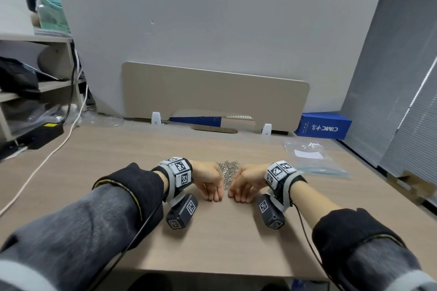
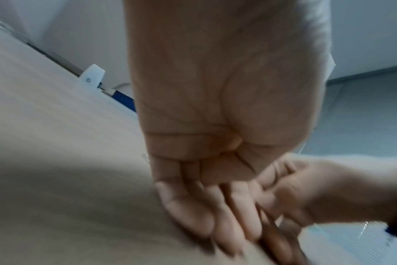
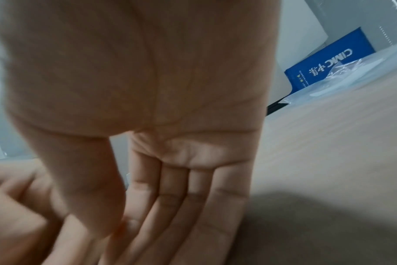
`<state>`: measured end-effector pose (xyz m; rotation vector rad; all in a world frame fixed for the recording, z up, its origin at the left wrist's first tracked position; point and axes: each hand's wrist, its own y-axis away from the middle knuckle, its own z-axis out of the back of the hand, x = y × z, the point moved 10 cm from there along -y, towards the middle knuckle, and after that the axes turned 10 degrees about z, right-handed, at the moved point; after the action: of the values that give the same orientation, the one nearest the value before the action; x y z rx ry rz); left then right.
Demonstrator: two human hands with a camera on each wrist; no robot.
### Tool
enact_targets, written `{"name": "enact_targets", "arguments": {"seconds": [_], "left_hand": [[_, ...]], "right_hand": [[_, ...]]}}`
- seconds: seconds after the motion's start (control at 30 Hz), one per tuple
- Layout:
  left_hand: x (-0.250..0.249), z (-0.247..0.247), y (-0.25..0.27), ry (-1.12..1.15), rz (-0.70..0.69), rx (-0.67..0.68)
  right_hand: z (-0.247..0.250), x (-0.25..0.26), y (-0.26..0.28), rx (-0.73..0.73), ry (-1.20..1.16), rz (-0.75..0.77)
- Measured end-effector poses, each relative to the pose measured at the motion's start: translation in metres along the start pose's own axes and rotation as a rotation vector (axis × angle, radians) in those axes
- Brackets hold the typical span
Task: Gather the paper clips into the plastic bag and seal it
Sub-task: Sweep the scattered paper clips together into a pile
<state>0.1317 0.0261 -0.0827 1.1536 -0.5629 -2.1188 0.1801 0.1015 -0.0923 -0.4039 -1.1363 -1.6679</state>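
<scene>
I am looking down at both hands standing on edge on the wooden desk [image 1: 212, 238], palms turned toward each other, with the pile of paper clips [image 1: 227, 173] lying between them. My left hand [image 1: 209, 181] is flanking the pile on its left side, fingers straight and held together, their tips resting on the desk nearer to me than the pile; it is gripping nothing. My right hand [image 1: 243, 183] is mirroring it on the pile's right side, fingers likewise straight and together, also holding nothing. The two sets of fingertips are lying close together but still apart at the near end of the pile, so the clips are sitting just beyond the gap between them. In the left wrist view the left hand [image 2: 215, 143] is showing its open palm with the right hand [image 2: 317, 188] just past its fingers [image 2: 193, 211], though the picture is blurred and I cannot make out the clips there. In the right wrist view the right hand [image 3: 170, 125] is showing flat fingers [image 3: 181, 206] on the desk. The plastic bag [image 1: 312, 159] is lying flat beyond and to the right of my right hand, well apart from it, untouched, with a white slip inside. A blue box [image 1: 324, 125] is standing farther back behind the bag.
</scene>
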Motion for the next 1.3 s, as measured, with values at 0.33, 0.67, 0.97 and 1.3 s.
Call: {"name": "enact_targets", "arguments": {"seconds": [0.33, 0.67, 0.97, 1.3], "left_hand": [[-0.009, 0.087, -0.02, 0.29, -0.126, -0.533], [0.002, 0.065, -0.063, -0.051, 0.001, -0.345], [0.002, 0.067, -0.035, -0.12, 0.123, -0.476], [-0.015, 0.054, -0.047, -0.002, 0.112, -0.596]], "right_hand": [[0.079, 0.013, -0.023, -0.509, -0.02, 0.154], [0.054, 0.019, -0.059, -0.288, 0.338, 0.116], [0.073, -0.003, -0.041, -0.432, 0.3, -0.033], [0.062, 0.011, -0.018, -0.495, 0.199, 0.07]]}}
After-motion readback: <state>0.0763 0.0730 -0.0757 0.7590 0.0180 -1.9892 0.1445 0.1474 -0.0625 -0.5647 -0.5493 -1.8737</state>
